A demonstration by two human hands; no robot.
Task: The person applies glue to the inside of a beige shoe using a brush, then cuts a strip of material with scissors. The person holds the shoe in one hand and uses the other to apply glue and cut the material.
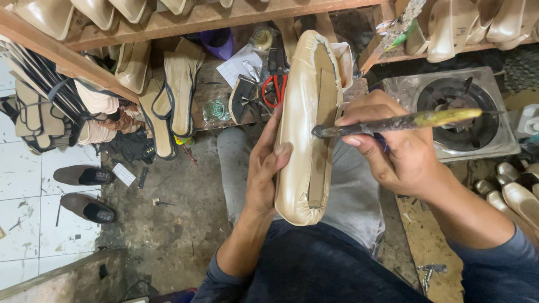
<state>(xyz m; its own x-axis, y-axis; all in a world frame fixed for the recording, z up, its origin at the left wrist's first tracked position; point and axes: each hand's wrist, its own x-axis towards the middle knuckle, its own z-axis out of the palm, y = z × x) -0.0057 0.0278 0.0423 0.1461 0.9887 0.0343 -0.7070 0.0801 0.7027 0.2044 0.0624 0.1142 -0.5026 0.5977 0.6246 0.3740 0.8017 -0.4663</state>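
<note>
Shoe upper (pixel 306 129), beige and stretched over a last with its sole side facing up, sits at the middle of the view above the person's lap, with its long axis running from 12 o'clock at the toe end to 6 o'clock near the body. A brown insole board covers the middle of the upturned bottom, and the beige material is folded over its edge all round.

The left hand (pixel 263 174) is clamped on the shoe from the 9 o'clock side, thumb lying along the beige flank and fingers hidden behind it. The right hand (pixel 401 148) comes in from 3 o'clock, closed round a stained brush (pixel 398 122) with a yellowish handle; the brush lies across the shoe's long axis, its dark tip touching the insole board near the right edge, a little above halfway. So the shoe lies at 9 o'clock from the right grip, and the right hand is the one nearer the brushed spot.

Beyond the shoe, on the cluttered worktop (pixel 210 90), red-handled scissors (pixel 275 84) lie at 12 o'clock among papers and soles. A metal gas stove (pixel 460 112) stands at 3 o'clock. Wooden shelves (pixel 185 19) above carry rows of pale shoe lasts, and two brown shoes (pixel 84 191) stand on the white tiled floor at 9 o'clock.
</note>
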